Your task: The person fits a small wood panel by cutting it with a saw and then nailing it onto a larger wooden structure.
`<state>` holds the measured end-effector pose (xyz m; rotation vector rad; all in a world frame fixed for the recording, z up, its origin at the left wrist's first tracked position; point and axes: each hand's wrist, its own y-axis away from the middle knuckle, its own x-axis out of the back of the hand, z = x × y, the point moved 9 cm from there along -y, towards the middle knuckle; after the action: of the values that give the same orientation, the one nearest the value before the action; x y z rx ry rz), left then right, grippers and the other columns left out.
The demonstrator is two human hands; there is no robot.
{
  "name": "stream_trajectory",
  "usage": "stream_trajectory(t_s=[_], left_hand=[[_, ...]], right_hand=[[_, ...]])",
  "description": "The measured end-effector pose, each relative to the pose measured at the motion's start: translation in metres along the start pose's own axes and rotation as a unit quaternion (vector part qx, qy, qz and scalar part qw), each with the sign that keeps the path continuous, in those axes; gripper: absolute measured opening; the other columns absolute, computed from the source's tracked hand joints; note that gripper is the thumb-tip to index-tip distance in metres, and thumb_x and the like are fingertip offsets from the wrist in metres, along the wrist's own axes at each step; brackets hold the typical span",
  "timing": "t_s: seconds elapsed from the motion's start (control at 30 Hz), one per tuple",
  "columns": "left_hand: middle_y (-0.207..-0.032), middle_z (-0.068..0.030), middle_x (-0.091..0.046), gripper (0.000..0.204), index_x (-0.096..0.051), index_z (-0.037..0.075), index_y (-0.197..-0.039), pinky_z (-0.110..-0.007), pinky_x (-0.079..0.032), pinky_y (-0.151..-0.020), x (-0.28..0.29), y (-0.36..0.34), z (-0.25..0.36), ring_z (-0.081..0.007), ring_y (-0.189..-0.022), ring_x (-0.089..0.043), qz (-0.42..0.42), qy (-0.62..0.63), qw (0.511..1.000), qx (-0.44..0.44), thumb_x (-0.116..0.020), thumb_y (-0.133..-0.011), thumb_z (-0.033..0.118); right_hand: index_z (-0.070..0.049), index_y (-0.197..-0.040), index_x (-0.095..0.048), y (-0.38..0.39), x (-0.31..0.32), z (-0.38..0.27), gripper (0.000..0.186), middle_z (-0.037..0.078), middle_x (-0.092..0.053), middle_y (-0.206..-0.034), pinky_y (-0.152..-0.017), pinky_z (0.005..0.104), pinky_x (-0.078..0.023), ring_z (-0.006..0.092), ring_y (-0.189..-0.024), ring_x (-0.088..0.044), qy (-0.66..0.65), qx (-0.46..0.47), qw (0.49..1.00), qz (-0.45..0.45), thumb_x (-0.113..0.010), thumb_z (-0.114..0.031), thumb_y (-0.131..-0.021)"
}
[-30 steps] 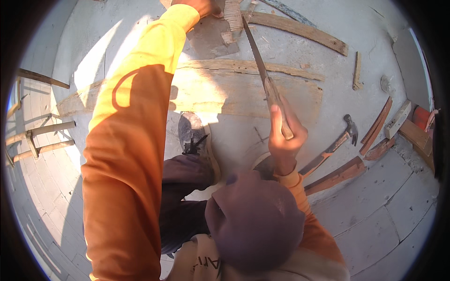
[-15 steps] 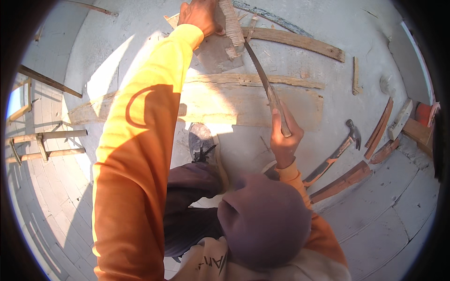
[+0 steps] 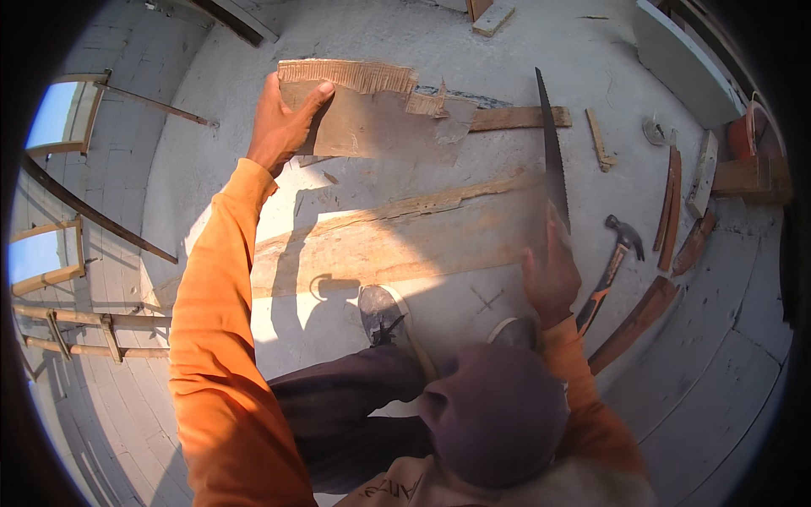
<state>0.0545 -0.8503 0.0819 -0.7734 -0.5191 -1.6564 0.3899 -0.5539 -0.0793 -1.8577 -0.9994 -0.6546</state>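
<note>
pale grey floor (image 3: pixel 363 34), wide wooden plank (image 3: pixel 405 232) across it, claw hammer (image 3: pixel 611 269), reddish wood pieces (image 3: pixel 635 325) at right

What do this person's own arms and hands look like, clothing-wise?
Both the left hand and the right hand are gloveless. The left sleeve and right sleeve are long, loose and orange, creased, ending in close-fitting cuffs. No print or cables show on either sleeve.

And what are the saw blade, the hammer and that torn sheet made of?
Saw blade: probably metal, thin, dull, dark and toothed.
Hammer: curved dark head looks metal; orange-and-black grip maybe rubber.
Torn sheet: seems matte cardboard, since its ripped edge shows ridges.
</note>
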Motion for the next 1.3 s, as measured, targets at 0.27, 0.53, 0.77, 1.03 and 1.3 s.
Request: stream_trajectory(t_s=[0.27, 0.53, 0.77, 1.03, 1.3], left_hand=[[-0.114, -0.0070, -0.068, 0.051, -0.057, 0.003, -0.126, -0.031, -0.052, -0.098, 0.004, 0.047, 0.068, -0.0137, -0.109, -0.064, -0.159, 0.000, 0.987, 0.009, -0.072, -0.101, 0.046], [-0.112, -0.0152, -0.070, 0.052, -0.057, 0.000, -0.125, -0.036, -0.056, -0.094, -0.075, 0.082, 0.070, -0.0194, -0.107, -0.068, -0.228, -0.014, 0.972, -0.049, -0.075, -0.100, 0.042], [-0.128, -0.0318, -0.063, 0.079, -0.049, -0.011, -0.139, -0.045, -0.050, -0.104, -0.169, 0.136, -0.012, -0.0394, -0.122, -0.063, -0.278, 0.002, 0.960, 0.006, -0.072, -0.097, 0.052], [-0.134, -0.0334, -0.061, 0.089, -0.042, -0.012, -0.145, -0.047, -0.049, -0.101, -0.221, 0.222, -0.064, -0.0412, -0.121, -0.064, -0.355, 0.157, 0.916, 0.103, -0.072, -0.096, 0.056], [-0.121, -0.0277, -0.064, 0.080, -0.045, -0.006, -0.135, -0.043, -0.051, -0.093, -0.206, 0.231, -0.063, -0.0341, -0.106, -0.063, -0.241, 0.220, 0.942, 0.082, -0.073, -0.096, 0.058]], right_hand=[[0.003, -0.126, -0.072, -0.043, 0.023, -0.003, 0.039, 0.020, -0.075, -0.110, -0.085, 0.0370, -0.056, 0.0302, -0.090, -0.072, -0.121, -0.081, 0.988, -0.053, -0.074, -0.024, -0.097], [0.004, -0.109, -0.077, -0.066, 0.005, -0.034, 0.032, 0.005, -0.074, -0.091, -0.080, 0.0259, -0.053, 0.0115, -0.087, -0.067, -0.540, -0.300, 0.735, -0.280, -0.077, -0.025, -0.098], [0.005, -0.113, -0.073, 0.034, -0.020, 0.008, 0.036, 0.009, -0.074, -0.102, -0.071, 0.0341, -0.063, 0.0183, -0.087, -0.073, -0.579, -0.519, 0.539, -0.323, -0.074, -0.029, -0.100], [-0.001, -0.116, -0.073, 0.130, -0.010, 0.011, 0.029, 0.008, -0.075, -0.109, -0.091, 0.0399, -0.060, 0.0193, -0.100, -0.073, -0.564, -0.648, 0.417, -0.295, -0.069, -0.027, -0.104], [-0.005, -0.116, -0.066, 0.096, 0.048, 0.102, 0.027, 0.004, -0.070, -0.102, -0.093, 0.0357, -0.058, 0.0158, -0.104, -0.071, -0.549, -0.566, 0.604, -0.117, -0.064, -0.031, -0.107]])
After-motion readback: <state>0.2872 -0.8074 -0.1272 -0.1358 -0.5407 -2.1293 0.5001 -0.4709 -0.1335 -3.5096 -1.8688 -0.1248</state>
